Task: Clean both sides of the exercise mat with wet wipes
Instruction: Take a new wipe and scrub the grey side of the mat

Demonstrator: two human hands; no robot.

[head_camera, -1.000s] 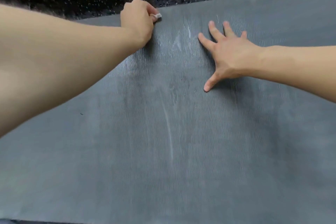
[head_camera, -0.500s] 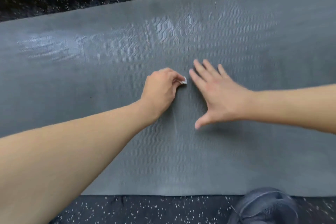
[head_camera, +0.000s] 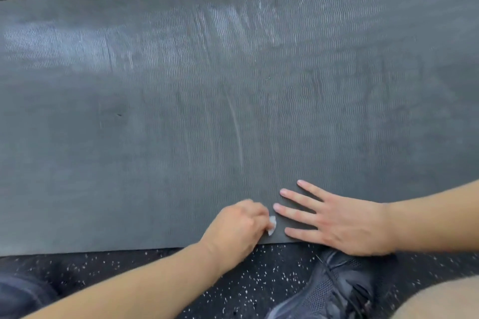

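Exercise mat (head_camera: 181, 124): dark grey, ribbed wave texture, laid flat on the floor and spanning the whole width of the view. Near long edge runs just in front of the person; far long edge shows at the top. Pale sheen patches at far left and far centre; one thin light streak near the middle.

Floor (head_camera: 272, 277): black with white flecks, visible along the near edge of the mat and in a strip beyond the far edge.

Dark shape (head_camera: 18, 298): near-left corner, blurred; cannot tell what it is.

Left hand (head_camera: 238, 228): on the mat at its near edge, centre of the scene, fingers curled round a wet wipe and pressing it to the mat surface.

Wet wipe (head_camera: 271, 225): small white wad, mostly hidden in the left hand, only a corner showing at its right side, just beside the right hand's fingertips.

Right hand (head_camera: 344, 225): flat on the mat, palm down, fingers straight and spread, pointing left; grasps nothing.

Shoe (head_camera: 334, 290): dark mesh, on the floor below the right hand.
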